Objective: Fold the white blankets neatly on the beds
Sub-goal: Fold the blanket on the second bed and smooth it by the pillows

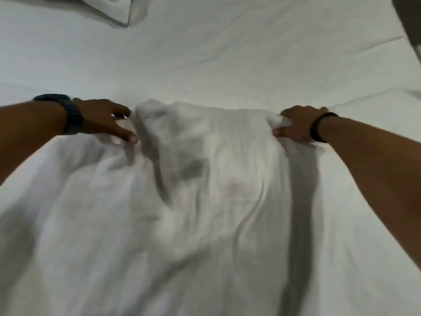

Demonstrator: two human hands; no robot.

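Note:
A white blanket (193, 201) lies rumpled over the near half of the bed, its far edge running between my two hands. My left hand (104, 120), with a dark watch on the wrist, pinches the blanket's far left corner between thumb and fingers. My right hand (296, 124), wearing a thin dark band, is closed around a bunch of fabric at the far right corner. Both arms reach forward, roughly level with each other. The blanket is wrinkled and blurred in the middle.
The white bed sheet (216, 53) stretches beyond the blanket. A white pillow (107, 8) lies at the top left. The bed's right edge meets a dark strip of floor or wall (410, 17) at the top right corner.

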